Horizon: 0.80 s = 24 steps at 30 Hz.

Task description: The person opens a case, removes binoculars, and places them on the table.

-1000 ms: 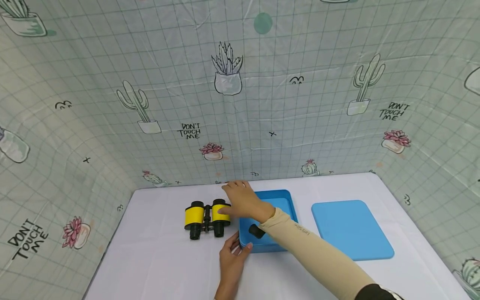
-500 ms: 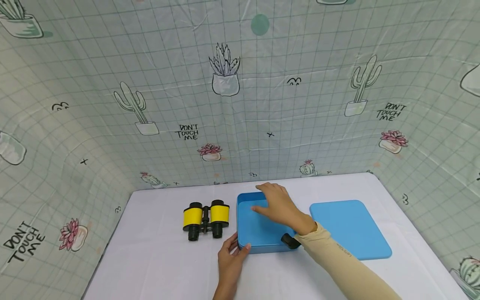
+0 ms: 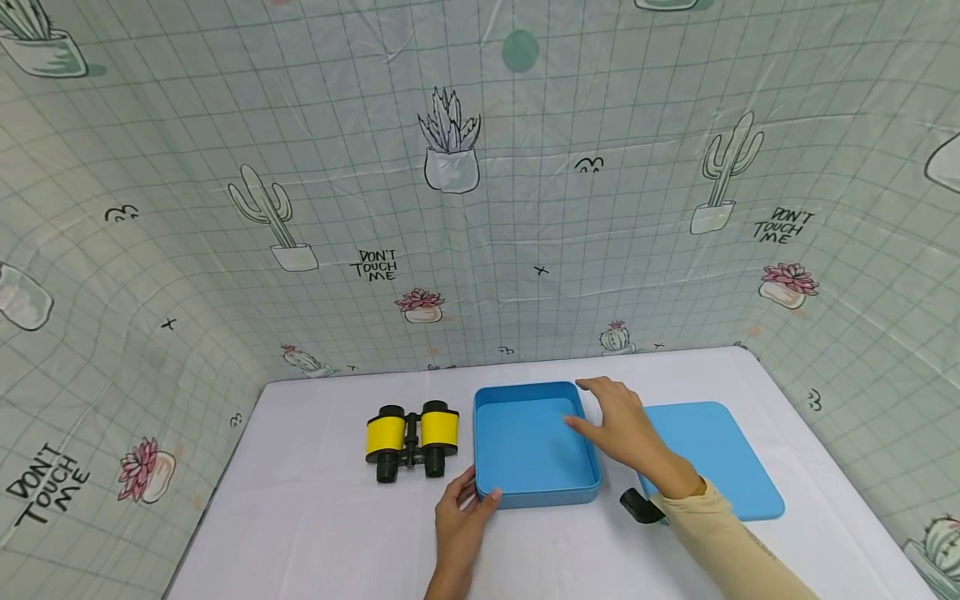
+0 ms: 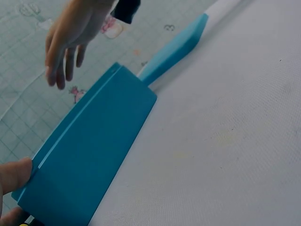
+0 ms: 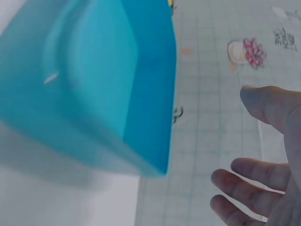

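Observation:
A shallow blue box [image 3: 536, 446] stands uncovered on the table, and its inside is bare. My left hand [image 3: 461, 529] holds its near left corner; in the left wrist view the thumb [image 4: 16, 174] lies at the rim with a finger lower down the side. My right hand [image 3: 626, 429] hovers over the box's right edge, thumb and fingers spread, holding nothing. The right wrist view shows that hand's fingers [image 5: 249, 193] apart from the box wall [image 5: 150, 94]. Left of the box lie yellow and black binoculars [image 3: 412, 437], apart from both hands.
A flat blue lid [image 3: 716, 458] lies on the white table [image 3: 300, 517] to the right, partly behind my right forearm. A black wrist camera [image 3: 641, 506] shows under that wrist. Grid-patterned cloth [image 3: 480, 233] with plant drawings rises behind the table and at both sides.
My right hand has moved right, from beside the binoculars, across the box to its right edge. My left hand keeps its hold on the box corner. The binoculars and lid stay put.

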Motion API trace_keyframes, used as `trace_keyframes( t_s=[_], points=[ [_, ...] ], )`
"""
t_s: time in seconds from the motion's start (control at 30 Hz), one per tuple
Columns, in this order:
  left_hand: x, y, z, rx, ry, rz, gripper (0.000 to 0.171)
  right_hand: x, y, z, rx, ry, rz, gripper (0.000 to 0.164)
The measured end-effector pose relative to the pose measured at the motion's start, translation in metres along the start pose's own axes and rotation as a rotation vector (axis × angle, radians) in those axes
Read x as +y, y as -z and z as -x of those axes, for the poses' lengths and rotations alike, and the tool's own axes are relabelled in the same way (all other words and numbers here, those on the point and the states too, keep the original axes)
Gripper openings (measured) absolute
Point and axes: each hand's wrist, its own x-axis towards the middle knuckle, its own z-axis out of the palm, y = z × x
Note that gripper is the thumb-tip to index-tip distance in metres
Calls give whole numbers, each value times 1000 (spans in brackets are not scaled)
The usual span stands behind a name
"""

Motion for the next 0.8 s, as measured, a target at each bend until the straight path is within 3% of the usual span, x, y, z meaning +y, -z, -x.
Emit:
trace_keyframes(
  t_s=[0.3,0.63,0.8],
  points=[
    [1,4,-3,-12,44,-26,62,29,10,29,8,-80,-12,58],
    [1,13,-6,-64,38,-1,61,58,19,50,35,-161,-20,59],
    [3,18,-7,-35,37,-31,55,71,24,59,38,-195,-15,61]
  ],
)
